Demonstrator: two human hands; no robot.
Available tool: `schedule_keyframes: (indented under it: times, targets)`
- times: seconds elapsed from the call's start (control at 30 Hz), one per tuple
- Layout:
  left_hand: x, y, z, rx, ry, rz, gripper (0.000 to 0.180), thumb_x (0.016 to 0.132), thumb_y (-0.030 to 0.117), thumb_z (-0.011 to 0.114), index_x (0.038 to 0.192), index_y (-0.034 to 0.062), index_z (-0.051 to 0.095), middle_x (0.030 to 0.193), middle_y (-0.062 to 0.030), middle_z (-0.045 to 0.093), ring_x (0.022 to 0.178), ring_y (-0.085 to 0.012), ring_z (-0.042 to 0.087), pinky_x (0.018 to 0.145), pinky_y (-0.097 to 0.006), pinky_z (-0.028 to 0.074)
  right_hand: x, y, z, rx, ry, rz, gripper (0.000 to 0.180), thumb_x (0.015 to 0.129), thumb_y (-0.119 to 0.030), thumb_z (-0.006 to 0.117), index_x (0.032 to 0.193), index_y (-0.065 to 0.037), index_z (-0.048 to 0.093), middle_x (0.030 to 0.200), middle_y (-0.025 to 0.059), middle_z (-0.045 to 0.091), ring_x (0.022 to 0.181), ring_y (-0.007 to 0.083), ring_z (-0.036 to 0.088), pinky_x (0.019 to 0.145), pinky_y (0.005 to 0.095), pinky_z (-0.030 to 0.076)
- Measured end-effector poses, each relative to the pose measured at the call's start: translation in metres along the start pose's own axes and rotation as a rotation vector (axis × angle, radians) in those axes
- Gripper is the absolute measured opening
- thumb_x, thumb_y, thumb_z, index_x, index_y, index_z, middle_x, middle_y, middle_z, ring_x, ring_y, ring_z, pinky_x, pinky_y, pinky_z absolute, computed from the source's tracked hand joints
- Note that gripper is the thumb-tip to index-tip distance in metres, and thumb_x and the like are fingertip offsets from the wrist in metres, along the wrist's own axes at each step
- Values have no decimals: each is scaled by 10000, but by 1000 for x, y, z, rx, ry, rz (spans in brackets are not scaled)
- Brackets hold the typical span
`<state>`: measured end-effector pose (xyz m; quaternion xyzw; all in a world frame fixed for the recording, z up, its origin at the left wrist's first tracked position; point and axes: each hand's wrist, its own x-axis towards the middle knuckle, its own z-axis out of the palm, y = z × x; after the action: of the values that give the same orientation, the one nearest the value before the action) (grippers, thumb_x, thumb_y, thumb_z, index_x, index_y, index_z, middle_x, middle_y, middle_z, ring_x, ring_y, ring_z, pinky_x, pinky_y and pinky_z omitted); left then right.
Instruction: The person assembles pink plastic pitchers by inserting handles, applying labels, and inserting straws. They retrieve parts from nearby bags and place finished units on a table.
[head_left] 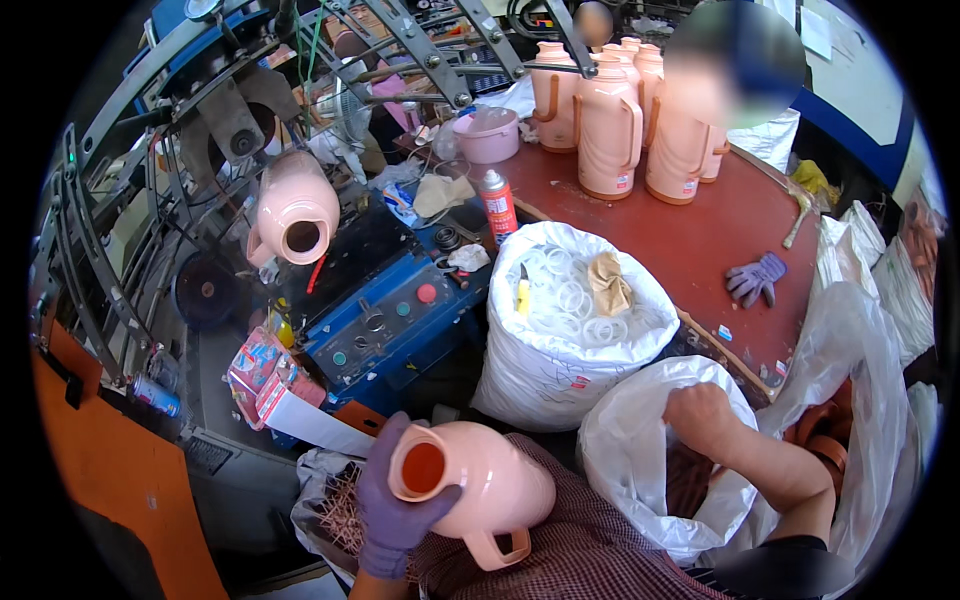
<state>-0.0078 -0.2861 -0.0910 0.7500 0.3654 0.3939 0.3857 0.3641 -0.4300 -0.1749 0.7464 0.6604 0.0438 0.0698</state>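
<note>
My left hand (385, 500), in a purple glove, grips a pink thermos jug shell (500, 475) around its mouth end. The jug lies tilted against my checked apron (575, 530), its round opening facing left and its handle low. My bare right hand (700, 415) is closed like a fist above the opening of a white plastic bag (615, 425). Dark brown pieces (688, 480) show inside that bag. Whatever the right fingers may hold is hidden. Another pink jug shell (290, 200) is mounted on the machine at the left, mouth toward me.
A white sack (535, 375) of clear rings stands ahead, with a yellow-handled cutter (523, 295) on top. Several pink jugs (610, 130), a purple glove (757, 279) and a pink tub (487, 138) sit on the red table (690, 240). A spray can (497, 205) stands near the blue control panel (390, 320).
</note>
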Motion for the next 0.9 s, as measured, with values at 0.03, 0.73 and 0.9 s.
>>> schedule_keyframes:
  times: [0.03, 0.73, 0.9]
  targets:
    - [2, 5, 5, 42, -41, 34, 816, 608, 230, 869, 1274, -44, 486, 1150, -175, 610, 1162, -328, 550, 1000, -399, 436, 0, -10, -32, -51, 10, -53, 123, 778, -135, 612, 747, -32, 673, 670, 122, 657, 608, 242, 681, 533, 385, 540]
    - [-22, -14, -21, 84, 134, 39, 1021, 600, 289, 857, 1428, -33, 352, 1267, -162, 564, 1165, -273, 561, 1015, -379, 431, 106, -180, -64, 1947, 261, -319, 197, 964, -223, 588, 981, -28, 563, 730, 47, 576, 590, 114, 565, 513, 237, 446]
    - [-38, -27, -24, -2, 254, 30, 1066, 586, 256, 832, 1459, -38, 297, 1207, -168, 611, 1106, -277, 599, 986, -383, 461, 109, -197, -43, 2408, 50, -162, 330, 1008, -328, 492, 884, -28, 551, 641, 95, 602, 545, 177, 623, 485, 271, 495]
